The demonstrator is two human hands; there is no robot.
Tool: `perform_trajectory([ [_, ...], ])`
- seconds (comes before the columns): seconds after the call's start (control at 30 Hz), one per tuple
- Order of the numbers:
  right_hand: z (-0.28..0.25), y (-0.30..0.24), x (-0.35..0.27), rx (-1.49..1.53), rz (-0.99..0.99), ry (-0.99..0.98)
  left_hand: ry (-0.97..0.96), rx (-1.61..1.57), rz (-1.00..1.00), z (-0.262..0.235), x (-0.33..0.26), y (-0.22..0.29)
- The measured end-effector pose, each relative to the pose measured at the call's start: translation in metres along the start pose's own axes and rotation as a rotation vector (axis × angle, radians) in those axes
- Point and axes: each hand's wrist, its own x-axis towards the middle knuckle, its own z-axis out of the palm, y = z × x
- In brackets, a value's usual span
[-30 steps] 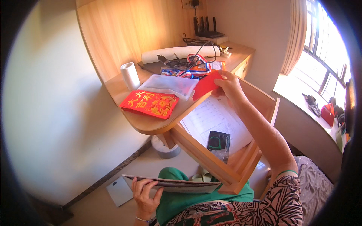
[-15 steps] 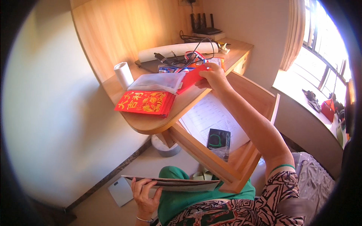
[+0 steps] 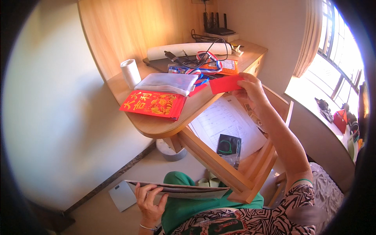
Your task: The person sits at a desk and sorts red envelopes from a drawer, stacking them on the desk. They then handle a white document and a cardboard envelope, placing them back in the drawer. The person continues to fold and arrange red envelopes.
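My right hand (image 3: 250,91) pinches a plain red envelope (image 3: 225,84) by its right end, over the desk's front edge and the open drawer (image 3: 207,164). Low in the view, my left hand (image 3: 150,201) grips the left end of a flat, pale folder-like sleeve (image 3: 196,191) with a dark inner layer, lying across my lap. A stack of red packets (image 3: 154,105) with gold print rests on the desk's front left corner. Behind it lies a translucent zip pouch (image 3: 166,83), with a bit of red showing at its right side.
The drawer holds printed papers (image 3: 223,121) and a small black packet (image 3: 229,145). On the desk stand a white paper roll (image 3: 130,73), a long white roll (image 3: 190,51), black cables (image 3: 192,60), striped ribbons (image 3: 211,66), an orange packet (image 3: 228,67) and a router (image 3: 217,27).
My right hand has moved right with the red envelope, away from the pouch and out past the desk edge. My left hand keeps its grip on the sleeve.
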Motion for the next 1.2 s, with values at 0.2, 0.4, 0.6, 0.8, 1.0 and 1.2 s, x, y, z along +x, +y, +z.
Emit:
perform_trajectory([
  [0.2,0.017,0.017,0.012,-0.02,0.019,-0.017,0.01,0.01,0.002,-0.001,-0.001,-0.001],
  [0.4,0.046,0.023,0.023,-0.071,-0.074,-0.236,0.005,0.01,0.002,-0.003,-0.001,0.001],
  [0.6,0.064,0.022,0.034,-0.787,-0.341,-0.299,-0.01,0.011,0.007,0.0,-0.001,0.005],
  [0.8,0.077,0.013,0.015,-1.337,-0.667,-0.143,-0.03,0.026,0.017,0.003,-0.002,0.005],
  [1.0,0.014,-0.021,0.006,-1.137,-0.683,-0.376,-0.018,0.058,-0.002,0.004,-0.004,0.001],
  [1.2,-0.01,0.056,-0.013,-1.52,-0.311,-1.012,-0.039,0.053,0.047,0.007,0.0,0.003],
])
